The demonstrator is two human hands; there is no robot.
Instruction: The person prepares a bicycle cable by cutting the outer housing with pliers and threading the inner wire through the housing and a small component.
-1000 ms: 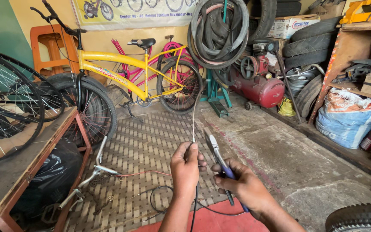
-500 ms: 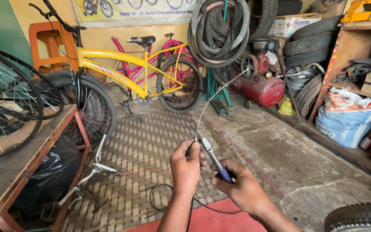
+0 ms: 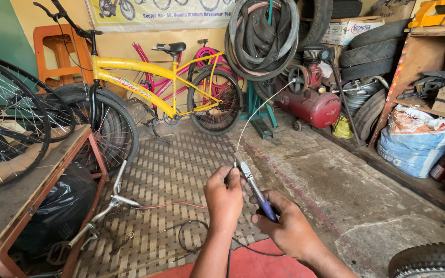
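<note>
While my left hand (image 3: 225, 193) pinches the thin silvery steel cable (image 3: 256, 112) between thumb and fingers, just below where it rises free into the air, my right hand (image 3: 284, 226) is closed round the blue-handled slim pliers (image 3: 253, 188), whose metal tip meets the cable right beside those fingers. The cable arcs up and away toward the red air compressor tank (image 3: 312, 105), its far end loose. To do this well, I judge I should keep the left pinch firm and close to the tip, so the wire cannot whip, and hold the tool square to the strand rather than at a slant.

Below my wrists a black cable housing (image 3: 194, 237) coils on the woven floor mat (image 3: 171, 170), beside a silver bicycle part (image 3: 112, 203) and a thin red wire (image 3: 168, 205). A yellow-framed bicycle (image 3: 150, 85) leans by the wall with a pink one (image 3: 207, 56) behind it; a wooden tabletop (image 3: 14, 198) with a spoked wheel (image 3: 6, 126) sits to my left, a tyre (image 3: 431, 260) at the lower right. Nothing blocks my hands, though the free end could snag on the clutter ahead.
</note>
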